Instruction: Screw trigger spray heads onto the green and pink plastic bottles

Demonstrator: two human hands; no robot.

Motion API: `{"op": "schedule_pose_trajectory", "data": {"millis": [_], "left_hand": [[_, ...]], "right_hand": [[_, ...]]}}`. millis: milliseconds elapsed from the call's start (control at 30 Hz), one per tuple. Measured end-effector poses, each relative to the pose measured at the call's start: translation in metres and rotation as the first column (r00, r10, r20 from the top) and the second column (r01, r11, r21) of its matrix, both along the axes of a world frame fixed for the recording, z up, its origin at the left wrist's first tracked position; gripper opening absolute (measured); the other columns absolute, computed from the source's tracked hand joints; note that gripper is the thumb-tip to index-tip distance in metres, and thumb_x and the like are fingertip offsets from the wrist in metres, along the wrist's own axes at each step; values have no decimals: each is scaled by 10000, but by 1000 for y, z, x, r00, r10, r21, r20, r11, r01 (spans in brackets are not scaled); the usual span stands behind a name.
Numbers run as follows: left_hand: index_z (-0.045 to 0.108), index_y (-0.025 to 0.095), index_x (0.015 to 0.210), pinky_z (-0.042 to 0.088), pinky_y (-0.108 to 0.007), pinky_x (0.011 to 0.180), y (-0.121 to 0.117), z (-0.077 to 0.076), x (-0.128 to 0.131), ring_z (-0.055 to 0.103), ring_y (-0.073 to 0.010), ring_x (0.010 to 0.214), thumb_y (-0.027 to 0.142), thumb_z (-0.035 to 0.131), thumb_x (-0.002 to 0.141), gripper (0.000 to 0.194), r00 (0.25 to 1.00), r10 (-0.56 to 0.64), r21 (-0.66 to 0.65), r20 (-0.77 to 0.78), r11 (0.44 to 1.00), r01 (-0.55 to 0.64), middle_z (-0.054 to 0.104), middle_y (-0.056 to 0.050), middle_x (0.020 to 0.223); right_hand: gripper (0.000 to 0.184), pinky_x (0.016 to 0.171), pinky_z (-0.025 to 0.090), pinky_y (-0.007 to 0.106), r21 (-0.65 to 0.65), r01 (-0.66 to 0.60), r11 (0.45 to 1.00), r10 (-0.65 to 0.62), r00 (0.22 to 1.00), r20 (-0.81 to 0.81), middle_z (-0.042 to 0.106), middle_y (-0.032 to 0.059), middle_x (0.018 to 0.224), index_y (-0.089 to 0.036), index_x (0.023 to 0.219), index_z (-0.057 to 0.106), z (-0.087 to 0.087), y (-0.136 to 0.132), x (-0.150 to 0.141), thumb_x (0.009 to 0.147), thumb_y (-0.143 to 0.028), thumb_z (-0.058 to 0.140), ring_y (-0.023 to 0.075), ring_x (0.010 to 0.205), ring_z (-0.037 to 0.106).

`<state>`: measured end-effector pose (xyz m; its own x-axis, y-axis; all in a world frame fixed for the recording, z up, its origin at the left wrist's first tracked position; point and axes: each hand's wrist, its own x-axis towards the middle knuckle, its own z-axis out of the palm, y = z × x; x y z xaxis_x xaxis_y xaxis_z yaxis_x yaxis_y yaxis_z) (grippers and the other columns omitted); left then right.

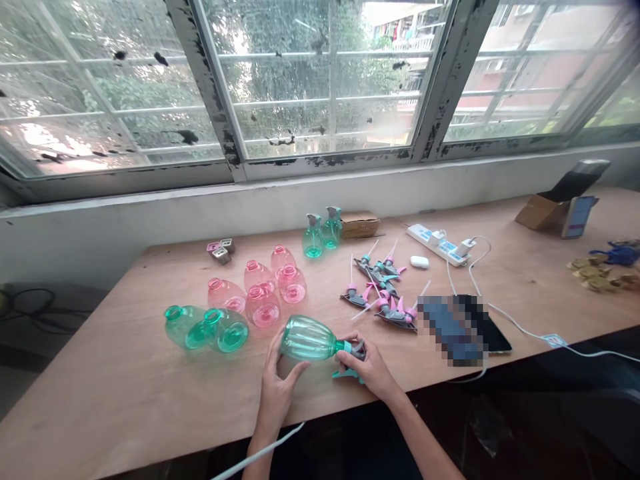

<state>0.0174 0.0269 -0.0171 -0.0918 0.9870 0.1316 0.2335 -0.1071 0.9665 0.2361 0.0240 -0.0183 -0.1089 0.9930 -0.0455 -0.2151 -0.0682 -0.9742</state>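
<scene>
A clear green spray bottle [307, 338] lies on its side between my hands, just above the table's front part. My left hand [278, 377] grips it round the base end, thumb below and fingers behind. At the neck, my right hand [367, 365] is closed on the grey and teal spray head [356, 349], whose teal collar meets the bottle's mouth. A teal trigger [349, 375] sticks out under the right hand. How far the collar is screwed on, I cannot tell. Two open green bottles [230, 331] lie tilted to the left, beside several pink bottles [263, 307].
Several loose spray heads [395, 312] with straws lie right of centre. Two green bottles with spray heads [313, 240] stand at the back by a cardboard box [360, 225]. A power strip [437, 244], white case [419, 262], tablet [493, 330] and cables occupy the right.
</scene>
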Motion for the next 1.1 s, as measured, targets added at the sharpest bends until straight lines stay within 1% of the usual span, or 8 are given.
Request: {"op": "schedule_pose_trajectory", "data": {"millis": [67,167,333,567,700,867,1000,1100], "left_hand": [[517,300,1369,285,-460,1205,1,1,0,433,-291,1410,385,788,770,663,1000,10,12,-14,1000,-10,525,-57,1469],[521,287,1367,314,-496,1181,0,0,0,468,-318,1374,395,812,738,702,1000,17,-2,-20,1000,-17,555,-69,1430],[472,270,1404,371,-524,1131,-1,-1,0,533,-319,1304,441,721,823,655,1000,14,-37,15,999,-14,603,-95,1359],[512,284,1376,349,-462,1164,2,-3,-2,470,-306,1372,394,770,786,654,999,-9,-5,33,1000,9,545,-72,1444],[512,270,1366,363,-486,1147,1,-3,-2,511,-309,1330,402,762,792,640,999,-16,-24,37,1000,17,586,-84,1391],[543,254,1302,391,-496,1124,1,-4,-3,550,-306,1284,415,726,821,539,998,-7,-34,58,999,9,630,-86,1310],[567,267,1284,378,-460,1145,2,-4,-2,533,-293,1308,384,776,778,560,998,-14,-14,62,1000,15,591,-73,1375],[542,271,1304,388,-463,1134,2,-4,-2,552,-295,1288,379,792,762,607,998,-13,-27,65,1000,15,615,-72,1342]], "right_hand": [[296,634,539,293,-2,9,1000,-9,1000,-8,690,-43,644,-210,988,585,-1,0,0,832,-396,755,161,595,660],[305,633,533,290,-5,8,1000,-8,1000,-10,689,-41,638,-204,980,585,-1,1,0,821,-392,766,159,593,656],[312,614,534,278,-10,4,1000,-4,1000,-3,686,-48,629,-206,956,593,0,0,-1,791,-374,797,154,576,647],[315,615,529,273,-5,23,1000,-23,999,-33,684,-49,658,-207,990,585,-3,1,-1,813,-388,773,146,580,646],[313,611,521,268,-2,25,1000,-25,999,-44,699,-39,672,-205,983,588,-3,1,-1,814,-393,773,145,578,648],[309,612,521,272,2,35,999,-35,998,-53,693,-35,659,-203,998,589,-6,2,0,825,-388,765,151,586,648],[303,616,514,265,3,52,999,-52,997,-53,683,-41,656,-206,1018,583,-8,2,1,842,-386,751,146,596,647],[299,618,517,271,2,37,999,-37,998,-49,680,-42,668,-207,1004,584,-6,1,0,833,-377,762,146,595,647]]}}
